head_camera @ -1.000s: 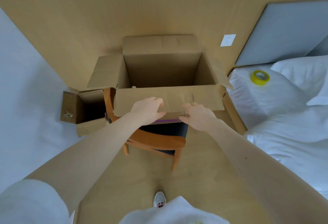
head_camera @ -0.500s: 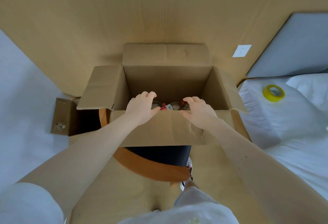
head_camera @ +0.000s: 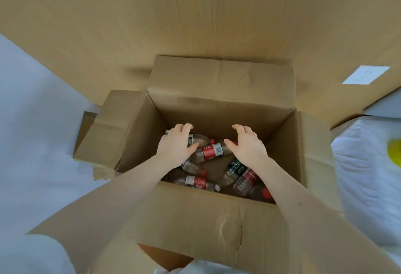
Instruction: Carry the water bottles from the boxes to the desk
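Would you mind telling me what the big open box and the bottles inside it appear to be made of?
The box looks like plain brown corrugated cardboard, matte, with creased flaps. The bottles seem clear thin plastic, glossy, with printed labels and red caps.

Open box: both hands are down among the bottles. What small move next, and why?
Probably curl the right hand round the red-labelled bottle beside its thumb: the hand is spread and empty, and that bottle lies on top.
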The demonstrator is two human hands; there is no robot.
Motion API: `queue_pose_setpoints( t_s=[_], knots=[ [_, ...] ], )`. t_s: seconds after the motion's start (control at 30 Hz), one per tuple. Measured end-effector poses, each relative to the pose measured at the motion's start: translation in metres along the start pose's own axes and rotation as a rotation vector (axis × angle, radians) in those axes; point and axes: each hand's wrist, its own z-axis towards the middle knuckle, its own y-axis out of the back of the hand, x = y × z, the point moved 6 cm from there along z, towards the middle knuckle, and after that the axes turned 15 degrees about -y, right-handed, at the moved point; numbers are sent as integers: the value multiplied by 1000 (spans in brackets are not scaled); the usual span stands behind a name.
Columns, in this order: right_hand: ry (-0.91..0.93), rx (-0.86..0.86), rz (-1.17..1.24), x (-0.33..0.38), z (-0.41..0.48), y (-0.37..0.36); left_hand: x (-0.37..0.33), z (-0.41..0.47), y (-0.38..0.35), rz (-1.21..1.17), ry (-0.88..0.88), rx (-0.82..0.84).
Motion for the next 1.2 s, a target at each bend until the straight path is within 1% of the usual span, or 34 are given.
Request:
queue_pose_setpoints(
  t_s=[0.23, 0.4, 0.57, 0.73, 0.8, 0.87, 1.03, 1.2],
  knots=[
    [-63, 126, 19, -14, 42, -39, 27, 23, -42, -16, 77, 138],
    [-146, 130, 32, -23, 61, -58, 41, 49, -63, -35, 18, 185],
    [-292, 162, 51, -41, 75, -86, 52, 71, -94, -44, -22, 268],
    [-500, 168, 173, -59, 95, -118, 63, 98, -134, -55, -48, 329],
    [-550, 180, 175, -65, 99, -133, 65, 108, -153, -61, -61, 362],
    [-524, 218, 95, -70, 103, -148, 66, 117, -170, -57, -91, 393],
    [-333, 331, -207, -82, 109, -178, 66, 134, -204, 5, -167, 478],
    [-129, 346, -419, -87, 122, -194, 63, 151, -238, 2, -209, 553]
  ],
)
